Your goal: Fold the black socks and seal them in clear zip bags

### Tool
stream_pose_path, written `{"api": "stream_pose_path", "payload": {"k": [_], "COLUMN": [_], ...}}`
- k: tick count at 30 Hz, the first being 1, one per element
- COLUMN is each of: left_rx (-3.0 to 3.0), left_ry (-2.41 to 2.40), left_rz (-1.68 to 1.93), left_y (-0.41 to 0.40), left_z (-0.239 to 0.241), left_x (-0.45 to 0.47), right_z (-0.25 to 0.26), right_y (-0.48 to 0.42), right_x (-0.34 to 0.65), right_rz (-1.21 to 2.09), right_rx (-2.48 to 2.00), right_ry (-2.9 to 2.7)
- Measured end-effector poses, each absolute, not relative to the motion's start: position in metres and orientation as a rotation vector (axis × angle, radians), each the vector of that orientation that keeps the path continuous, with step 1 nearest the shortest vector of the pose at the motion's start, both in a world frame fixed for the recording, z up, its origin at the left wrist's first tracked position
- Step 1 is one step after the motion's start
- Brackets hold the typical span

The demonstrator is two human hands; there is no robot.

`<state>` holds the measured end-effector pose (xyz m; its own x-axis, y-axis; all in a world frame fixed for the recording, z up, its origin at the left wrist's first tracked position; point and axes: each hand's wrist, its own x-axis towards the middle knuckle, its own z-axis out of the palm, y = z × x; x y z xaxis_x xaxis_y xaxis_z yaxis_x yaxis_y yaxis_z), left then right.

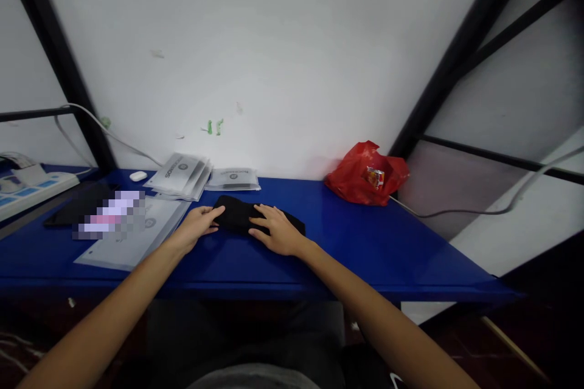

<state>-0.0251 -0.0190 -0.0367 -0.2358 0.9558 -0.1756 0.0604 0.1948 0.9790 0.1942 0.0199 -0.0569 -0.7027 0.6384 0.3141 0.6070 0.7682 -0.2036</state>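
Note:
A folded black cloth (239,214) lies on the blue table (365,243) in front of me. My left hand (197,228) rests at the cloth's left end, its fingertips touching the edge. My right hand (274,231) lies flat on the cloth's near right part, fingers spread and pressing down. Part of the cloth is hidden under my right hand.
A stack of clear printed packets (182,176) and one more packet (232,179) lie at the wall. A flat packet (137,237) sits left of my hands beside a dark tablet-like slab (73,209). A red plastic bag (365,173) sits right; a power strip (31,188) far left.

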Motion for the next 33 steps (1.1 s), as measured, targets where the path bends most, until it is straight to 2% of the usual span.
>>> {"api": "stream_pose_path", "payload": {"k": [11,19,24,33], "left_rx": [1.178,1.726,2.192,2.692], "left_ry": [1.782,2.209,2.161,2.019], "left_rz": [1.090,1.140,1.057,0.807], "left_y": [0.006,0.000,-0.015,-0.020], "left_z": [-0.042,-0.016,-0.009,-0.019], "left_x": [-0.010,-0.024,0.002,0.044], "right_z": [-0.057,-0.055,-0.072,-0.077], "right_y": [0.024,0.046,0.059,0.056], "right_x": [0.204,0.267,0.290,0.286], "right_rz": [0.074,-0.017,0.043,0.143], "right_rx": [-0.964,-1.319,-1.614,-1.657], "right_ry": [-2.530,-2.347,-2.324,-2.316]}}
